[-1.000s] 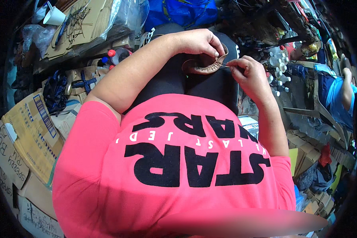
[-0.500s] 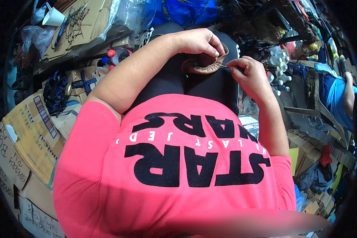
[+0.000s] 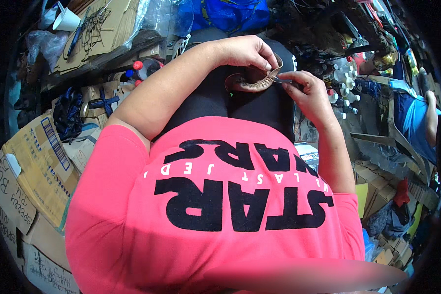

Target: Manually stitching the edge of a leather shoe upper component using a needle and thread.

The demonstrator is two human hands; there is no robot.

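A brown leather shoe upper [image 3: 251, 86] with a curved, puckered seam rests over my dark-trousered thighs [image 3: 259, 105]. My left hand [image 3: 250, 52] reaches across from the left and is closed, pinching the upper's far edge between thumb and fingers. From the right, my right hand [image 3: 306, 90] grips a thin, dark, pointed tool [image 3: 283, 80]. Its tip meets the leather at the right end of the puckered seam. Whether the tool is an awl or a thick needle is too small to tell. My fingers cover part of the upper.
Flattened cardboard [image 3: 95, 34] with a tangle of dark cords and a white cup [image 3: 66, 20] lie at upper left. Cardboard boxes [image 3: 39, 161] fill the left side. Several small bottles [image 3: 345, 81] stand to the right. Beyond them, another person in blue [image 3: 416, 117] shows at the edge.
My right hand now has the dark tool's tip against the leather seam; before, a thin line ran from its pinched fingers to the upper. My left hand stays put.
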